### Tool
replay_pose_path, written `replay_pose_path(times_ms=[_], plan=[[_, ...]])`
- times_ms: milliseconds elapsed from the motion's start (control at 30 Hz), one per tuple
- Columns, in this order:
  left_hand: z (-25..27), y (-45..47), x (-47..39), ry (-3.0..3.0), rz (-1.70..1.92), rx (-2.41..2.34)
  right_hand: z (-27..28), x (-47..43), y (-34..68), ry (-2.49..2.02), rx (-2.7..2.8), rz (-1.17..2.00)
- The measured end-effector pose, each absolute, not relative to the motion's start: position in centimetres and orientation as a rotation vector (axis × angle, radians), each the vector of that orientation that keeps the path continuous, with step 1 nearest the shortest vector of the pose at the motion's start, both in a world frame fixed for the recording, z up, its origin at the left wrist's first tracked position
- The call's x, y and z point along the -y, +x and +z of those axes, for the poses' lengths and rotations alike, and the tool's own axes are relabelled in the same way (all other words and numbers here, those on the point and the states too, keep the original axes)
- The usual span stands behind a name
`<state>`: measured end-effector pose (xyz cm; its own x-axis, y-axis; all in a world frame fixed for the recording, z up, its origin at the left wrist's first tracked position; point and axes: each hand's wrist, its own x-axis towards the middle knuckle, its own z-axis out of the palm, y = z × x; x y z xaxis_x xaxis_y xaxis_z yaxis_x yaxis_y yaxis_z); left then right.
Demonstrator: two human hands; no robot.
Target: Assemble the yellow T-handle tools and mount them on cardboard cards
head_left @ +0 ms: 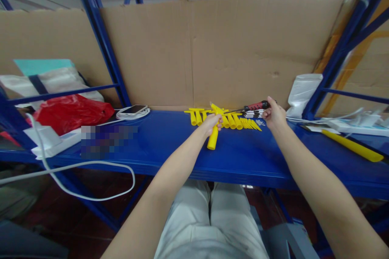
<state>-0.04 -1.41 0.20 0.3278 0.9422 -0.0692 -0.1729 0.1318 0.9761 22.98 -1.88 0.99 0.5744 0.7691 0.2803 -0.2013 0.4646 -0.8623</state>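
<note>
My left hand [214, 124] is closed round a yellow T-shaped plastic handle [212, 141], held tilted above the blue shelf [170, 141]. In my right hand [275, 114] is a screwdriver [257, 106] with a red and black grip. Its thin shaft points left to the head of the yellow handle; whether the tip touches it I cannot tell. Behind my left hand several more yellow T-shaped handles [193, 118] lie in a row. To their right is a row of small yellow wedge-like pieces [251, 124]. Black-and-white striped items [254, 113] lie below the screwdriver grip.
At left are a phone [136, 109] on a coiled white cable, a red plastic bag [73, 113] and a white power strip [56, 147]. A long yellow piece [352, 145] and a white pouch [304, 93] are at right. Cardboard [237, 48] walls the back; blue posts [100, 40] flank it.
</note>
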Motion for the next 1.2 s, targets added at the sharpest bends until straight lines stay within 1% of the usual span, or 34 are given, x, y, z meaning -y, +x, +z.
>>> replay_pose_path(times_ms=[233,500,600,700,800,867,1200], plan=[[0.2,-0.1,1.2,1.113,1.029,-0.882,1.6,2.8,21.7,-0.961,0.720,0.585],[0.1,-0.1,1.1,1.101,1.054,-0.900,1.8,3.8,19.5,-0.993,0.950,0.594],[0.1,0.0,1.2,1.094,1.054,-0.914,1.7,3.9,19.5,-1.073,1.043,0.658],[0.2,0.0,1.3,1.076,1.058,-0.914,1.5,4.1,19.9,-1.233,1.144,0.793],[0.2,0.1,1.3,1.063,1.062,-0.923,1.1,4.0,20.5,-1.334,1.320,0.925],[0.1,0.1,1.2,1.068,1.067,-0.925,0.7,3.9,20.7,-1.372,1.466,0.957],[-0.1,0.2,1.2,1.108,1.063,-0.901,-1.3,3.3,19.8,-1.586,1.897,0.817]])
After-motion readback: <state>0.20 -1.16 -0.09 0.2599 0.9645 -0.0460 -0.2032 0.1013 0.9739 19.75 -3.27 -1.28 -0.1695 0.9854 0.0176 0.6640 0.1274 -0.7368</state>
